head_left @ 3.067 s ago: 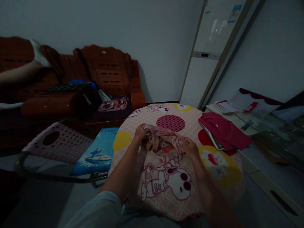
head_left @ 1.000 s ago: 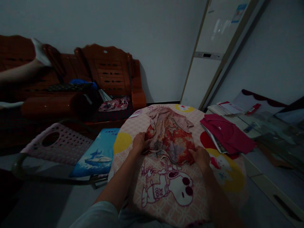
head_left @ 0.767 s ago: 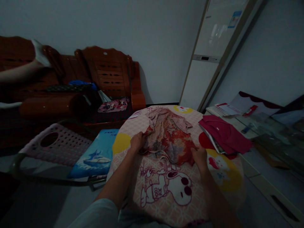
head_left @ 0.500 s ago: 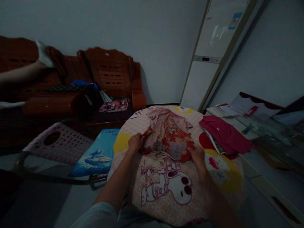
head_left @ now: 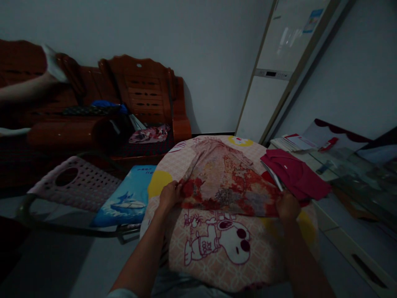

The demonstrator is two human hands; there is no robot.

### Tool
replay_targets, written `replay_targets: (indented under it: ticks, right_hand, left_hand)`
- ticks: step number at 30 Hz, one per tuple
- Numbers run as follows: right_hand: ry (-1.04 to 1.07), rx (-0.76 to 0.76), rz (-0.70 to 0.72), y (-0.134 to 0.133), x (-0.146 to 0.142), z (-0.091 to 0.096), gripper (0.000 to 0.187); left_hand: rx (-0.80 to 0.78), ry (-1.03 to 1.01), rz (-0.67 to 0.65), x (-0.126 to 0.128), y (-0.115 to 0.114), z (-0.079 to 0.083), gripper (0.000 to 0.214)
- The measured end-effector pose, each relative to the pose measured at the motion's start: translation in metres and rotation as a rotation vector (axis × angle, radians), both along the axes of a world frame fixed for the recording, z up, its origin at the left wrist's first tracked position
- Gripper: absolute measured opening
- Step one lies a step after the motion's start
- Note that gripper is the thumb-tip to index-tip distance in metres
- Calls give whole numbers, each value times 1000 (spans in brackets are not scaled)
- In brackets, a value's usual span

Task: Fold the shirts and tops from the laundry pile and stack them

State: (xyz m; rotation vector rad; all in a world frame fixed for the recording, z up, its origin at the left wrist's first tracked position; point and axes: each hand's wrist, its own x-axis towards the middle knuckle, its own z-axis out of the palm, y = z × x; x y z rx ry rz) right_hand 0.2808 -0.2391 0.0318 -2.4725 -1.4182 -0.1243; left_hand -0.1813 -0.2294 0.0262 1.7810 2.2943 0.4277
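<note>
A pink and red patterned shirt [head_left: 228, 182] is spread over the round table [head_left: 211, 277], its near edge drawn straight between my hands. The left corner of that edge is pinched by my left hand [head_left: 170, 195]. At the opposite corner, my right hand [head_left: 288, 205] is closed on the fabric. The shirt's narrower upper part lies toward the far side of the table. Beneath it, the tablecloth carries a cartoon dog print in front of the shirt's edge.
Folded dark pink clothing [head_left: 296, 174] lies at the table's right edge. A woven chair [head_left: 83, 182] with a blue cushion [head_left: 130, 203] stands left. Behind are a wooden sofa [head_left: 139, 91] and another person's leg [head_left: 27, 89]. A glass-topped cabinet [head_left: 344, 165] is on the right.
My right hand has moved right and my left hand slightly left. The shirt, bunched before, is now pulled wide with its near edge taut.
</note>
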Motion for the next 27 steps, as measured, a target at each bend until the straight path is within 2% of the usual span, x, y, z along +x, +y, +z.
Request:
replay_targets:
  ticks: [3, 6, 8, 10, 12, 13, 15, 17, 20, 23, 27]
  right_hand:
    - [-45, -56, -3, -6, -19, -8, 33]
    - [-111, 138, 117, -6, -34, -13, 33]
    - [-118, 304, 312, -8, -52, -14, 30]
    - [-31, 378, 579, -13, -78, -15, 23]
    - [106, 294, 922, -22, -110, -16, 19]
    - [135, 244, 1044, -27, -125, -17, 16]
    - [100, 171, 1169, -36, -150, -19, 12]
    - [19, 124, 1200, -39, -164, -20, 12]
    - [-77, 88, 1190, -36, -169, -23, 9]
    - [-89, 90, 1168, -30, -166, -28, 19]
    - [18, 154, 1145, -24, -162, -35, 37]
  left_hand:
    - [39, -44, -4, 0, -2, -1, 35]
    - [55, -116, -16, -4, -2, -1, 40]
    - [59, -166, -29, -7, -4, -2, 40]
    - [94, -241, -29, -8, -5, -4, 36]
    - [149, -367, 7, -8, -5, -6, 34]
    - [181, -449, 38, -7, -4, -7, 34]
    - [235, -651, 103, -6, -2, -7, 32]
    - [275, -885, 179, -5, 2, -7, 28]
    - [302, -1153, 296, -3, 6, -3, 31]
    - [335, -1244, 347, -2, 6, 1, 36]
    - [320, -1311, 328, 0, 6, 4, 47]
